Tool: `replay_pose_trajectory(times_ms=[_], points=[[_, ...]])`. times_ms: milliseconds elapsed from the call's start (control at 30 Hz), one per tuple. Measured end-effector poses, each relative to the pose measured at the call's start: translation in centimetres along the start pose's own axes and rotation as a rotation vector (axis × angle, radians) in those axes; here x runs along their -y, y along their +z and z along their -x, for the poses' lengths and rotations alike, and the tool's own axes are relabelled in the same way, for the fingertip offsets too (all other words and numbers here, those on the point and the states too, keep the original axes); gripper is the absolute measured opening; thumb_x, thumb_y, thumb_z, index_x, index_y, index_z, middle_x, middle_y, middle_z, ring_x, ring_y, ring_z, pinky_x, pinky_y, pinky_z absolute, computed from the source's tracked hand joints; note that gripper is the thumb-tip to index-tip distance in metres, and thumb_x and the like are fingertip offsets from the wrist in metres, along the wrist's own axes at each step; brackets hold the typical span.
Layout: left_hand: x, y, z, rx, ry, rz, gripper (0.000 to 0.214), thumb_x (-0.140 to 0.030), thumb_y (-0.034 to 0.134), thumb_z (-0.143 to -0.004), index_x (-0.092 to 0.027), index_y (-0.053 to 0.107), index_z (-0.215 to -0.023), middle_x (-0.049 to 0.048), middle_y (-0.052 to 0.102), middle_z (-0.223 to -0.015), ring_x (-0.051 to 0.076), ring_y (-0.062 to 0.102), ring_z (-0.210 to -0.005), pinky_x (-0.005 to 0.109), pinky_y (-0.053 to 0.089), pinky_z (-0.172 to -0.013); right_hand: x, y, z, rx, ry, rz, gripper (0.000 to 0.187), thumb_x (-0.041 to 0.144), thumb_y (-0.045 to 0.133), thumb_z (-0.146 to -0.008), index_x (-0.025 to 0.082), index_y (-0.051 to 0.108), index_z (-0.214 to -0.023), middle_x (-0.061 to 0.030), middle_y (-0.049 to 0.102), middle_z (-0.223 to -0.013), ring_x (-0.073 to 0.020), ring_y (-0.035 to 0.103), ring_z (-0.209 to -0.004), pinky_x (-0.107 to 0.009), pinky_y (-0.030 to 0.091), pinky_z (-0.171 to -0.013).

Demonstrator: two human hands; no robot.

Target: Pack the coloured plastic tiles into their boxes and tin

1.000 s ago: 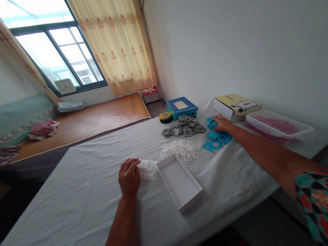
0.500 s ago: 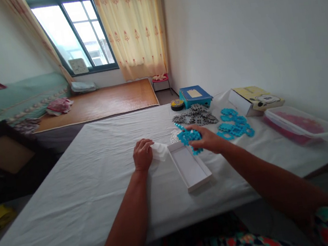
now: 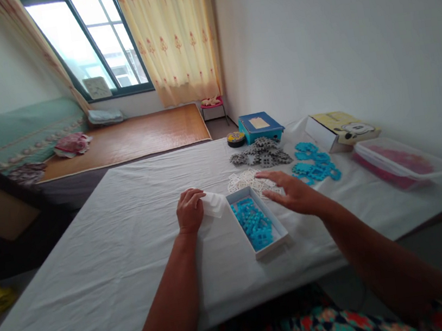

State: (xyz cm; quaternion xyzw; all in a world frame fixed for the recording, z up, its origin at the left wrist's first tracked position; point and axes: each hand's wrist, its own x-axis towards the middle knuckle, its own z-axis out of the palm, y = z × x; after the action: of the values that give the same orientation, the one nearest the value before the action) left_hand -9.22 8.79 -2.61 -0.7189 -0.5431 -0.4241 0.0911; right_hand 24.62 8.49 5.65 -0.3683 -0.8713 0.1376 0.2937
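A long white box (image 3: 278, 227) lies open on the white-sheeted table (image 3: 114, 257), with several blue plastic pieces (image 3: 253, 222) lying in it. My right hand (image 3: 293, 193) hovers just right of the box, fingers stretched out and holding nothing. My left hand (image 3: 189, 211) rests on the sheet at the box's far left corner, fingers curled on a small white plastic piece (image 3: 214, 204). Beyond the box are a heap of white pieces (image 3: 248, 181), a heap of grey pieces (image 3: 260, 154) and more blue pieces (image 3: 314, 163).
At the table's far end stand a blue box (image 3: 260, 126) and a small round tin (image 3: 236, 138). A yellow cartoon box (image 3: 343, 129) and a clear lidded tub with pink contents (image 3: 404, 164) sit along the right wall. A bed and window lie beyond.
My right hand took blue pieces from the pile at the right, carried them over the white box and let them fall in; it now hangs open beside the box. The left hand stayed put.
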Motion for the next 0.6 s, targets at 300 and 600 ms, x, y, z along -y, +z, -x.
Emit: replay_pose_trajectory(times_ms=[300, 600], points=[[0.3, 0.2, -0.2, 0.003, 0.042, -0.006, 0.027, -0.012, 0.045, -0.085, -0.023, 0.07, -0.088, 0.0038, 0.071, -0.099, 0.022, 0.057, -0.105, 0.038, 0.047, -0.097, -18.2, -4.5, 2.6, 0.219, 0.684, 0.441, 0.101, 0.074, 0.066, -0.065, 0.02, 0.04, -0.146, -0.0189, 0.034, -0.151, -0.0416, 0.025, -0.141, -0.056, 0.022, -0.112], [0.8, 0.2, 0.0, -0.021, 0.027, -0.013, 0.027, -0.013, 0.046, -0.085, -0.022, 0.07, -0.088, 0.0034, 0.071, -0.098, 0.021, 0.059, -0.105, 0.038, 0.047, -0.098, -19.6, -2.7, 1.6, 0.276, 0.487, 0.414, 0.084, 0.069, 0.069, -0.064, 0.024, 0.054, -0.133, -0.0148, 0.056, -0.134, -0.0385, 0.051, -0.122, -0.052, 0.037, -0.103]])
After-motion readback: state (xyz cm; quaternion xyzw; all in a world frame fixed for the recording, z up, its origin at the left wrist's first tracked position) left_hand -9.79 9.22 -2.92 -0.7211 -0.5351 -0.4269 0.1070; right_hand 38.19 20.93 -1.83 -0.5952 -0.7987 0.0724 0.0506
